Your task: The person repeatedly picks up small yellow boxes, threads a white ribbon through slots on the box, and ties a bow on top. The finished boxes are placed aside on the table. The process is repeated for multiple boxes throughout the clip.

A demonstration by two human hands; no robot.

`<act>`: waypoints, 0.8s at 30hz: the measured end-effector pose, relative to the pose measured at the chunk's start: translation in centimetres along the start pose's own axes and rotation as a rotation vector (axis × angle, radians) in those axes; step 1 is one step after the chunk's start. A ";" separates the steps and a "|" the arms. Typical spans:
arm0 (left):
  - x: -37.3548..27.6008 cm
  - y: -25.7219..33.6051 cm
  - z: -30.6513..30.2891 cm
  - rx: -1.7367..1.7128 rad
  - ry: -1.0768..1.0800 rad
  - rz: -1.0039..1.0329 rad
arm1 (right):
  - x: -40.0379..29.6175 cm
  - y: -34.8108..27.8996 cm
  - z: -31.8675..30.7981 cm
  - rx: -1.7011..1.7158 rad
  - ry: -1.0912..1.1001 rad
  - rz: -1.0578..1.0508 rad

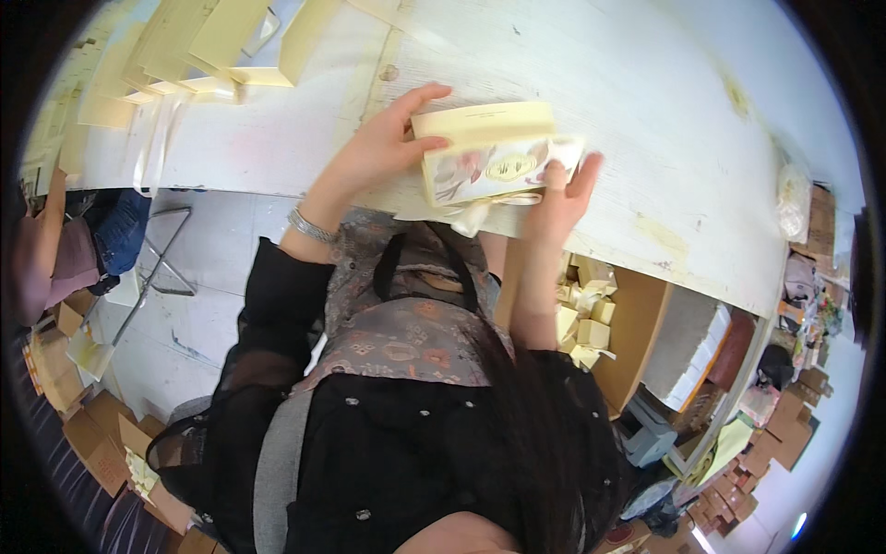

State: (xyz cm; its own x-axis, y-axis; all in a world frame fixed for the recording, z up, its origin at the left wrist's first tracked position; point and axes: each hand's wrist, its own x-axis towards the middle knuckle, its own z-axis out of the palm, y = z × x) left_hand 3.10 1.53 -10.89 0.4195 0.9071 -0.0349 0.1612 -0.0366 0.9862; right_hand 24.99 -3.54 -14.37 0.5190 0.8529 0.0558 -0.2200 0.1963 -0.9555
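Observation:
A pale-yellow cardboard gift box (502,170) with a floral printed panel and an oval label is held over the front edge of the white table (657,138). My left hand (387,142) grips its left end, the thumb at the near corner and the fingers spread behind. On the right end, the thumb of my right hand (557,197) presses the floral panel. Behind that panel a plain yellow panel (484,119) with small print stands up. A cream ribbon (474,216) with a loop hangs along the box's near side.
Several yellow cardboard boxes (208,52) stand in a row at the table's upper left, with a ribbon (156,145) trailing off the edge. Below the table on the right, an open carton (637,332) holds small yellow boxes. Another person's arm (52,221) and a folding stool (163,256) are at left.

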 end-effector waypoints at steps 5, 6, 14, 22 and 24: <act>-3.0 -0.4 2.9 -0.593 0.065 0.189 | 2.7 -5.1 -3.3 -0.112 -0.358 0.374; -4.0 1.4 2.7 -0.581 0.055 0.223 | 2.8 -6.0 -4.4 -0.131 -0.374 0.403; -0.8 -2.2 -13.6 1.411 0.881 0.168 | 3.2 -18.4 -20.0 -1.184 -0.415 0.391; 3.1 -0.1 -1.6 1.013 0.391 0.611 | -1.3 -8.1 -4.5 -0.783 -0.954 -0.021; 1.5 3.9 1.0 0.949 0.190 0.771 | -3.0 -5.1 0.6 -0.766 -0.918 -0.324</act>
State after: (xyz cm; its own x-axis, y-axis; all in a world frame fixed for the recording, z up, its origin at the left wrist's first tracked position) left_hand 5.21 2.34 -7.24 0.5688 0.5571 0.6051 0.5460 -0.8060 0.2288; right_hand 24.03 -6.80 -9.50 -0.3794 0.9015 0.2084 0.5105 0.3918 -0.7654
